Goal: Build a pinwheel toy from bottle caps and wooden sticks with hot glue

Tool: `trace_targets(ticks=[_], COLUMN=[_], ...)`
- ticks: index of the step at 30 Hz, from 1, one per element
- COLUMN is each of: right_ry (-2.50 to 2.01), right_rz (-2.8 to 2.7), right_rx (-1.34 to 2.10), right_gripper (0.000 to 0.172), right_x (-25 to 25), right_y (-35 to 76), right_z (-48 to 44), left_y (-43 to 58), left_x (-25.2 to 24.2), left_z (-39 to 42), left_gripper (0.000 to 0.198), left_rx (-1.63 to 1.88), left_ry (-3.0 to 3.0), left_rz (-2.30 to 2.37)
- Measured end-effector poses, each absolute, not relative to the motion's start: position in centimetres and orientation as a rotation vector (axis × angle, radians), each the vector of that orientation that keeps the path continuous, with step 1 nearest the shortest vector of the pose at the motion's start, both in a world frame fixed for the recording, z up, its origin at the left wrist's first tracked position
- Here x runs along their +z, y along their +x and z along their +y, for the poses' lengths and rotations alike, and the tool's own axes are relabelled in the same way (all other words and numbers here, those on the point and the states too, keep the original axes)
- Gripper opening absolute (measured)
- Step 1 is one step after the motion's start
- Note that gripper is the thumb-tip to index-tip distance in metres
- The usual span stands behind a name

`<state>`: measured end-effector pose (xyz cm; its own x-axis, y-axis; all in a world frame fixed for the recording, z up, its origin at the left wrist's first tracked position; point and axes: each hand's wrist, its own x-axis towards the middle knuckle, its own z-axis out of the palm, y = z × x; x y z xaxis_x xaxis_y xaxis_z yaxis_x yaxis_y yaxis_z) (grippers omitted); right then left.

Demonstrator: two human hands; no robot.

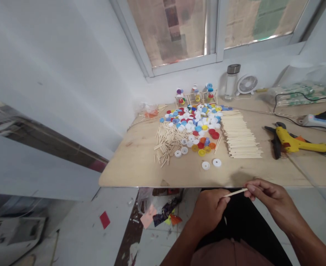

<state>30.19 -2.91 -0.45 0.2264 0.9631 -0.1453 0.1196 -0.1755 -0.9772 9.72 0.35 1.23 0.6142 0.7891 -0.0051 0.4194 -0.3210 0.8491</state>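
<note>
Below the table's front edge, my left hand (208, 210) and my right hand (272, 201) both pinch a thin wooden stick (235, 192), one at each end. On the plywood table (140, 166) lies a heap of coloured plastic bottle caps (193, 125). Short wooden sticks (168, 142) are scattered at the heap's left, and longer ones lie in a neat stacked row (239, 135) at its right. Two white caps (205, 165) rest apart near the front edge. Small stick frames with caps (193, 96) stand behind the heap.
A yellow hot glue gun (295, 144) lies at the right, near a power strip (323, 123) and black cables. A glass bottle (232, 82), a small white fan (247, 84) and a bag of sticks (298, 94) stand at the back. Plastic scraps (163, 210) litter the floor below.
</note>
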Motion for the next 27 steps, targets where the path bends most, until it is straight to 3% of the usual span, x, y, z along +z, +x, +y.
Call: trace_targets(ticks=[13, 27], right_ry=[-1.552, -1.507], right_rz=[-1.127, -1.174], right_rx=[1.067, 1.078], right_gripper=[0.04, 0.037], right_x=[0.3, 0.0], right_y=[29.5, 28.2], right_z=[-2.8, -2.7], left_y=[7.6, 6.4], left_x=[1.1, -0.1], left_z=[0.6, 0.7], left_gripper=[0.034, 0.029], left_rx=[0.6, 0.784], left_ry=[1.983, 1.231], left_rz=[1.024, 0.994])
